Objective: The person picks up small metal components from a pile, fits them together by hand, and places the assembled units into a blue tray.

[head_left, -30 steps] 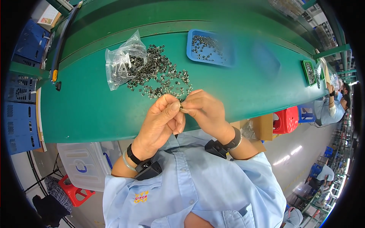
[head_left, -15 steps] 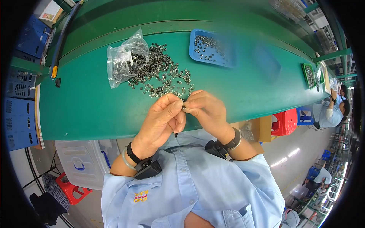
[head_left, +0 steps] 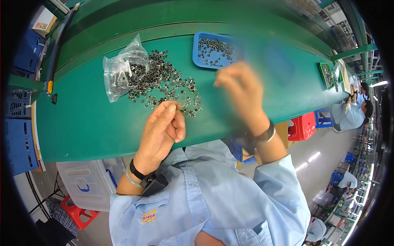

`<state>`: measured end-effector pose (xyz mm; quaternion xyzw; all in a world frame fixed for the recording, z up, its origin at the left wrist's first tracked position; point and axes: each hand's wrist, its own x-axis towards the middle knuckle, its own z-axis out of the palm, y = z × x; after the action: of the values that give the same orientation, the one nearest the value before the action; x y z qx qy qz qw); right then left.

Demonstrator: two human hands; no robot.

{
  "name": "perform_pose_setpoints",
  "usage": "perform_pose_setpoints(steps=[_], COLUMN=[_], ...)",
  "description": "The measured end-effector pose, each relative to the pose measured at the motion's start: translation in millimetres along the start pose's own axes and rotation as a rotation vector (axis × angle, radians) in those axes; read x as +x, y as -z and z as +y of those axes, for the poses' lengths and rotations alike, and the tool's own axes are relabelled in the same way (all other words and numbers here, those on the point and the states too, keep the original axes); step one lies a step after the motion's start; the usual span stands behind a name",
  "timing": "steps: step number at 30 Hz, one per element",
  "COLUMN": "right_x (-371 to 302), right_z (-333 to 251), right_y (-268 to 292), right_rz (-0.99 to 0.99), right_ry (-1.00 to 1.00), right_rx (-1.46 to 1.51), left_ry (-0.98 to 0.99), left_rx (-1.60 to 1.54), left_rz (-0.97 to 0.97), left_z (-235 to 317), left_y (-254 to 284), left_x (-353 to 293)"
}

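My left hand hovers at the near edge of the heap of small metal-and-black parts, thumb and forefinger pressed together. Whatever sits in that pinch is too small to make out. Smeared by motion, my right hand is raised just in front of the blue tray, its fingers too blurred to read. Similar small parts lie scattered inside the tray. A clear plastic bag lies on its side at the heap's left, with more parts at its mouth.
The green table carries a green tray of parts at far right. A utility knife is at the left edge. Below stand a lidded plastic box and a red stool. Co-workers sit at the right.
My hands have parted. The right one has swung up and right toward the blue tray, while the left stays near the heap, still pinched. The whole view has shifted slightly.
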<state>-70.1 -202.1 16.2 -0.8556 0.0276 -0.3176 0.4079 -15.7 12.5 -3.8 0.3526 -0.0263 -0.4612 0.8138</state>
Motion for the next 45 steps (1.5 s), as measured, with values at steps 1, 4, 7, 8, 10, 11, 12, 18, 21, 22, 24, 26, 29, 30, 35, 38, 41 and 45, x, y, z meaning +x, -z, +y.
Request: perform_pose_setpoints(steps=[1, 4, 7, 8, 10, 11, 12, 18, 21, 22, 24, 26, 29, 30, 35, 38, 41, 45], right_x=[11.3, 36.6, 30.2, 23.1, 10.8, 4.0, -1.0, -6.9, -8.0, -8.7, -10.0, -9.6, -12.7, -15.1, -25.9, -30.3, -34.3, -38.9], right_z=[5.1, 34.2, 43.7, 43.2, 37.5, 32.8, 28.7, 23.7, 28.1, 26.3, 20.2, 6.7, -10.5, -13.8, -22.5, -26.6, -31.7, -38.2], right_y=[4.9, 10.7, 4.4, 2.3, -2.2, -6.0, -8.5, -18.1, -15.8, -13.0, -7.8, -3.9, -5.4, -6.7, -15.0, -18.6, -21.3, -27.9], right_rz=[0.022, 0.006, -0.076, -0.141, -0.209, -0.332, -0.453, -0.519, -0.491, -0.468, -0.415, -0.403, -0.377, -0.376, -0.377, -0.371, -0.36, -0.277], right_ry=[-0.08, -0.127, -0.065, 0.016, 0.095, 0.134, 0.172, 0.18, 0.164, 0.045, -0.193, -0.333, -0.607, -0.617, -0.562, -0.475, -0.378, -0.194], right_rx=[-0.026, -0.151, -0.23, -0.254, -0.275, -0.274, -0.276, -0.327, -0.277, -0.176, 0.024, 0.208, 0.585, 0.62, 0.588, 0.513, 0.457, 0.279], left_ry=[-0.01, 0.006, 0.008, 0.009, 0.011, 0.017, 0.025, 0.035, 0.031, 0.029, 0.018, 0.011, 0.021, 0.02, 0.053, 0.084, 0.103, 0.088], left_rx=[0.008, -0.003, -0.014, -0.018, -0.022, -0.02, -0.017, -0.002, 0.039, 0.04, 0.101, 0.132, 0.218, 0.22, 0.152, 0.071, -0.065, -0.07], left_rz=[0.021, 0.023, 0.033, 0.033, 0.037, 0.044, 0.048, 0.036, 0.033, 0.034, 0.035, 0.037, 0.06, 0.06, -0.005, -0.066, -0.1, -0.144], left_z=[0.2, -1.9, -2.5, -2.7, -2.8, -2.5, -2.3, -3.3, -4.4, -4.6, -5.0, -6.6, -7.6, -7.8, -8.7, -11.5, -13.2, -11.4], left_y=[3.1, 6.4, 13.0, 14.9, 16.9, 16.5, 15.2, 12.1, 11.6, 10.8, 6.8, 1.1, -9.0, -11.6, -11.7, -2.3, 4.0, 4.1], left_x=[-1.5, -3.3, -3.6, -3.4, -2.5, -2.0, -1.6, 0.8, 0.2, 0.3, 2.3, 4.8, 8.7, 9.7, 10.5, 9.5, 7.3, 4.8])
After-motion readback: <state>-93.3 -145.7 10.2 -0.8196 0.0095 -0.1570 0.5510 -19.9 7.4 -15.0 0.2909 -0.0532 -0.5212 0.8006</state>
